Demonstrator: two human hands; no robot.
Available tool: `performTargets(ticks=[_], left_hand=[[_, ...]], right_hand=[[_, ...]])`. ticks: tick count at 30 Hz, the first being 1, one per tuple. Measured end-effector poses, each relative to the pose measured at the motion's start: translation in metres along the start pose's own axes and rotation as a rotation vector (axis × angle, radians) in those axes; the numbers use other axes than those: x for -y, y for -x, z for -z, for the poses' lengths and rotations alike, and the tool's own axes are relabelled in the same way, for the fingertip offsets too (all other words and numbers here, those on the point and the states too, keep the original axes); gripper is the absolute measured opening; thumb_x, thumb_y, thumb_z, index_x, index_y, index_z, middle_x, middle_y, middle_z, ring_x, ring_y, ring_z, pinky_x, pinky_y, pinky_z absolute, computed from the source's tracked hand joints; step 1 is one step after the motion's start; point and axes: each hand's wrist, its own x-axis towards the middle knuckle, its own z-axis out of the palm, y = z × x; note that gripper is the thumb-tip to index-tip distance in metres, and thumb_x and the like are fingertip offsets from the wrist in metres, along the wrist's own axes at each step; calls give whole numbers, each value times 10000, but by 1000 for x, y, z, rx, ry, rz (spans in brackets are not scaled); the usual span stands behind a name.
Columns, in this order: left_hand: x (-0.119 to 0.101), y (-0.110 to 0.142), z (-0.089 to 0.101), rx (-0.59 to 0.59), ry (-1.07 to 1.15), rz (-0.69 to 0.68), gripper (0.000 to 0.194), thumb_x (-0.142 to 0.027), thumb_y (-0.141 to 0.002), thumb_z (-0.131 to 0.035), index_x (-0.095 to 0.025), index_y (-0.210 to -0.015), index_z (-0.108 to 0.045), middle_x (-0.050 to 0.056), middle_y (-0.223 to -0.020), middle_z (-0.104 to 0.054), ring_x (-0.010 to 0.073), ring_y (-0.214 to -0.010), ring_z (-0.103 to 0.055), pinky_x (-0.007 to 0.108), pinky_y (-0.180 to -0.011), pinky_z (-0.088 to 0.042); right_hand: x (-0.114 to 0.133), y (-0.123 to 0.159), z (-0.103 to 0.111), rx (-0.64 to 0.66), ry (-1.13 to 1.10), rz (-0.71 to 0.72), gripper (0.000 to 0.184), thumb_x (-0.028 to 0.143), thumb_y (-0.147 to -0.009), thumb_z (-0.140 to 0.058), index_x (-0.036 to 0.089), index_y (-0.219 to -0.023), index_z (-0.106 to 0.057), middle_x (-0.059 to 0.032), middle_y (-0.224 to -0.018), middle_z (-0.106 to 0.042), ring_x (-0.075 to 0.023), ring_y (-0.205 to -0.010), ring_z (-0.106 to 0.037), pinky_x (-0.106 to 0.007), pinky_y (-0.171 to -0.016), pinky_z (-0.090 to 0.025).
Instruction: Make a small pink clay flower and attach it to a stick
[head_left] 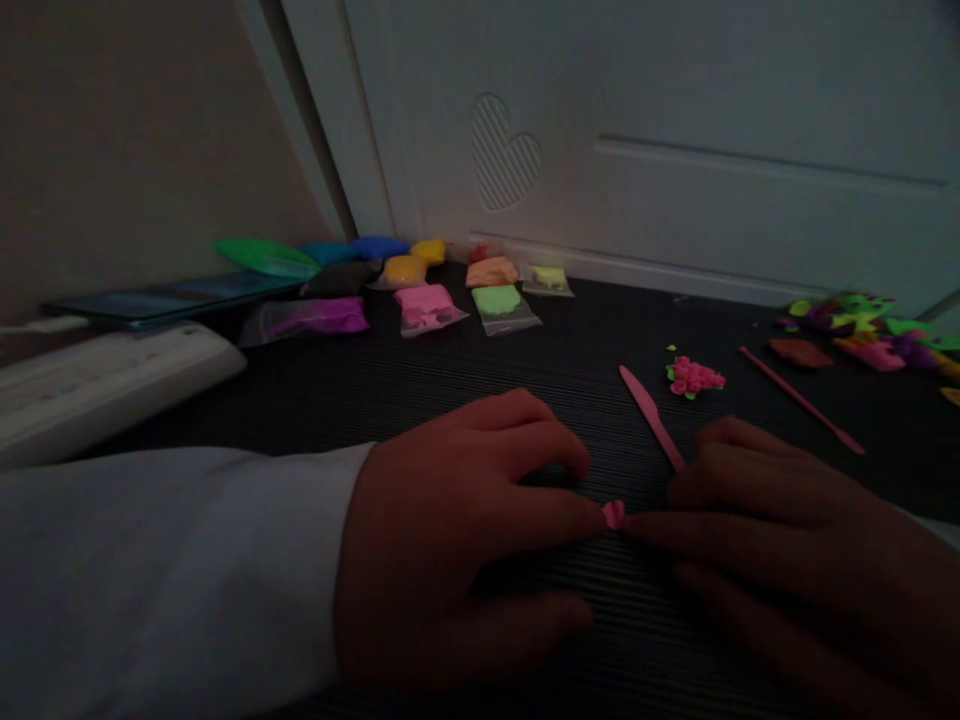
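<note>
A small piece of pink clay (614,515) lies on the dark table, between the tips of both index fingers. My left hand (465,540) is open, palm down, its index fingertip touching the clay from the left and its thumb spread apart. From the other side, my right hand (795,550) touches or nearly touches it with a stretched index finger; its upper fingers are bent. A pink plastic clay knife (649,415) lies with its near end at those bent fingers; whether they touch it I cannot tell. Beyond it sits a cluster of pink clay roses (691,377) with green leaves.
A thin pink modelling tool (802,400) and a reddish-brown flat piece (801,352) lie at right, before a colourful clay pile (862,325). Bagged clay, such as a pink packet (426,308), lines the back by the white door. A power strip (112,375) and phone (172,298) are left.
</note>
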Motion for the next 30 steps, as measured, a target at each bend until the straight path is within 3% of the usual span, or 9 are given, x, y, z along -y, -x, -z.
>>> performTargets(ticks=[18, 30], left_hand=[[0, 1, -1, -32, -4, -17, 293, -325, -646, -544, -174, -894, -580, 62, -940, -515, 192, -822, -419, 338, -720, -363], [0, 1, -1, -63, -16, -19, 160, -291, -649, -539, -162, -728, -591, 55, -875, -527, 182, -788, -433, 336, -706, -367]], right_hand=[[1, 0, -1, 51, 30, -20, 355, 166, -714, -453, 277, -1048, -497, -6, -719, -497, -126, -619, -426, -281, -552, -299], [1, 1, -2, 52, 53, -21, 364, 183, -719, -452, 287, -1066, -484, -9, -706, -484, -131, -614, -414, -285, -545, -297]])
